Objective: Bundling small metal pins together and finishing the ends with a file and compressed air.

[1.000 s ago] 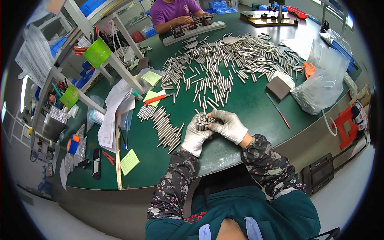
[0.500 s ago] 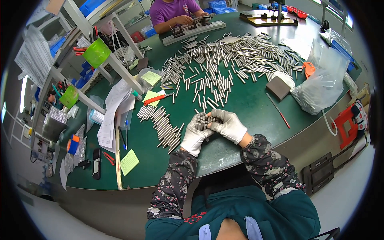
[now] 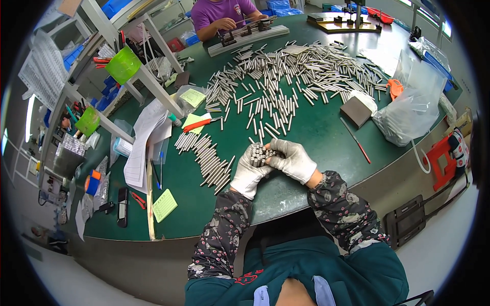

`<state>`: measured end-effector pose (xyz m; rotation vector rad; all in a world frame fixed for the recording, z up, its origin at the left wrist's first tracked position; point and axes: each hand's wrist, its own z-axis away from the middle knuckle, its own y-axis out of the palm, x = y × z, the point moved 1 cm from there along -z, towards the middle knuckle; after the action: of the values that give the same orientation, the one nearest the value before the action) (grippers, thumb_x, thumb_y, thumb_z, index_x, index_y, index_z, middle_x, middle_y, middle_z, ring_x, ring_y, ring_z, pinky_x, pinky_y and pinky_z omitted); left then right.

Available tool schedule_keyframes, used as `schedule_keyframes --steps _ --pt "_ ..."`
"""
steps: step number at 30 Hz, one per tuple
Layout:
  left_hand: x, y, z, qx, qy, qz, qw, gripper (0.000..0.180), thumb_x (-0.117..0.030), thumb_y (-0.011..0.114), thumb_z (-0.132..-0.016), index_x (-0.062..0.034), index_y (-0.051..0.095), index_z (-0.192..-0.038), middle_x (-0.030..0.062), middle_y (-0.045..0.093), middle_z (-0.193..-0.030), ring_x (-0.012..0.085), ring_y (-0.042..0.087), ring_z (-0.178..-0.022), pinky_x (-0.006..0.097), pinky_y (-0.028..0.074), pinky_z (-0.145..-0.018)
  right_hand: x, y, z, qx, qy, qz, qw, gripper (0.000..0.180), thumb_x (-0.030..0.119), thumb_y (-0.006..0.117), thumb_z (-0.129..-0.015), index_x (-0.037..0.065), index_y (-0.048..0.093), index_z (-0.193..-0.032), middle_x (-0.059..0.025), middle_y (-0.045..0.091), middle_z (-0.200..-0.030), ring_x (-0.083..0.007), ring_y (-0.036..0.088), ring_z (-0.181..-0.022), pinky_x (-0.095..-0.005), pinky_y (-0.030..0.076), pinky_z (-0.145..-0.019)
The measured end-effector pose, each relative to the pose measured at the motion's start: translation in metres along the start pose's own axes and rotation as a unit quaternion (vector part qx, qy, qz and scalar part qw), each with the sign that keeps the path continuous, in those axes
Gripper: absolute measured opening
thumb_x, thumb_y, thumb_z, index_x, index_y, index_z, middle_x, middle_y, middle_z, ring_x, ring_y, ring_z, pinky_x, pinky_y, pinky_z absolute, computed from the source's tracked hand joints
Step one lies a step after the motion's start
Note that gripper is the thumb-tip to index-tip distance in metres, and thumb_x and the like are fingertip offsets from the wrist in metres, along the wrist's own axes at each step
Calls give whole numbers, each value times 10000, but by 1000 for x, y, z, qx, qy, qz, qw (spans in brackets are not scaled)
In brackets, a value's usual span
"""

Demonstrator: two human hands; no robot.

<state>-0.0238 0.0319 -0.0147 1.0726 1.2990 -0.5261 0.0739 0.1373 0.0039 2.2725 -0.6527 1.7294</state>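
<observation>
Both hands wear white work gloves and meet above the green table near its front edge. Between them is a bundle of short metal pins (image 3: 259,155), its round ends facing up toward me. My left hand (image 3: 247,176) is wrapped round the bundle's left side. Fingers of my right hand (image 3: 293,162) close on its right side; some of the pins are hidden behind the gloves. Just left of my hands, a slanting row of metal pins (image 3: 212,162) lies side by side. Beyond them spreads a large loose heap of similar pins (image 3: 311,69).
An orange-handled knife (image 3: 200,125), papers (image 3: 144,148) and a green notepad (image 3: 165,205) lie at left. At right are a dark block (image 3: 357,111), a red-handled thin tool (image 3: 356,140) and a plastic bag (image 3: 408,112). A co-worker in purple (image 3: 219,15) handles a long fixture (image 3: 248,38) opposite.
The pin bundle has tilted in my hands, so more of its round ends face me. The co-worker's hands have shifted at the fixture.
</observation>
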Motion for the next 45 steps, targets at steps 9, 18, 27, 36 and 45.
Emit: schedule_keyframes --steps 9,18,27,36,45 --pt "3 1 0 -4 17 30 999 476 118 655 -617 -68 497 -1025 -30 561 -902 70 545 -810 195 471 -699 -1 -1 1 6 -29 51 998 299 43 659 -715 -44 551 -980 -56 593 -825 -73 530 -750 -211 456 -690" --pt "6 -3 0 3 34 22 999 476 100 679 -605 -73 495 -1009 -27 558 -899 74 544 -817 199 469 -724 7 0 2 -12 -129 114 985 274 78 667 -687 3 584 -937 -128 579 -732 -235 580 -647 -289 458 -587" --pt "6 -2 -1 6 34 14 999 465 88 685 -617 -63 495 -1014 -12 571 -915 83 553 -825 204 471 -723 -2 2 1 -17 -59 57 997 290 80 660 -691 -8 578 -955 -128 597 -775 -189 596 -688 -278 469 -620" --pt "9 -7 -2 9 18 9 1000 488 35 726 -615 -58 496 -1036 25 580 -951 123 573 -848 240 480 -759 -1 2 1 -7 -52 61 997 286 16 638 -719 -49 549 -982 -50 577 -796 -70 524 -708 -203 453 -647" --pt "7 -3 -1 5 26 17 999 471 67 703 -615 -64 497 -1017 8 577 -929 106 566 -835 225 480 -736 -2 2 2 -21 -57 48 997 300 80 660 -689 -12 577 -962 -135 599 -787 -201 597 -688 -275 473 -626"
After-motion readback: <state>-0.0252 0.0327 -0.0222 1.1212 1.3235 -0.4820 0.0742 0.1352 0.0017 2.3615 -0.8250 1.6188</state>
